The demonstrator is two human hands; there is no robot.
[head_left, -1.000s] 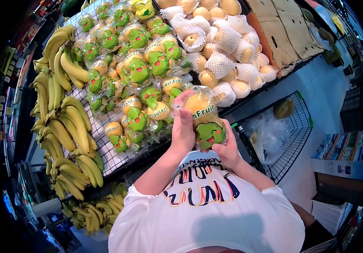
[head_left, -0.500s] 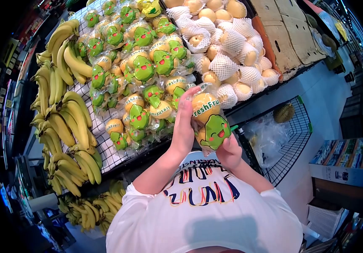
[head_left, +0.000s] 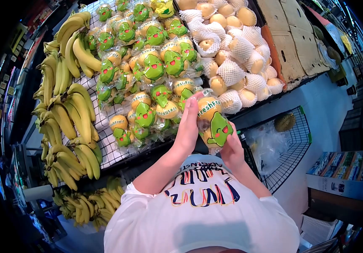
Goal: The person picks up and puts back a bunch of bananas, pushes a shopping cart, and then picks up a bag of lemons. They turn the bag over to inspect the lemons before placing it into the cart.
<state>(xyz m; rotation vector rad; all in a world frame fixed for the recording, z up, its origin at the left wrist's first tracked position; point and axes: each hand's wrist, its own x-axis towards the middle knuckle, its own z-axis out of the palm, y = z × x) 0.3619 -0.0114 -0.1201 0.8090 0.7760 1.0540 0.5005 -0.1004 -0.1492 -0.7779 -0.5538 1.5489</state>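
Note:
A clear plastic bag of yellow fruit (head_left: 212, 118), printed "FreshFruit" with a green smiling cartoon, stands upright between my two hands in front of my chest. My left hand (head_left: 188, 126) presses along its left side, fingers pointing up toward the bag's top. Around the lower right of the bag my right hand (head_left: 233, 148) is closed, its fingers partly hidden behind it. Just beyond my left hand lies a pile of similar bagged fruit (head_left: 153, 67) on a white-grid display rack (head_left: 116, 154).
Bunches of bananas (head_left: 74, 114) line the rack's left side, with more bananas (head_left: 91, 206) below. Round fruit in white foam nets (head_left: 242, 59) fills the back right, beside cardboard (head_left: 293, 38). A wire shopping cart (head_left: 299, 139) holding a plastic bag and a spiky fruit stands at right.
The bag has turned slightly and shifted a little right and down in my hands. The display has moved slightly right in view as my head shifted.

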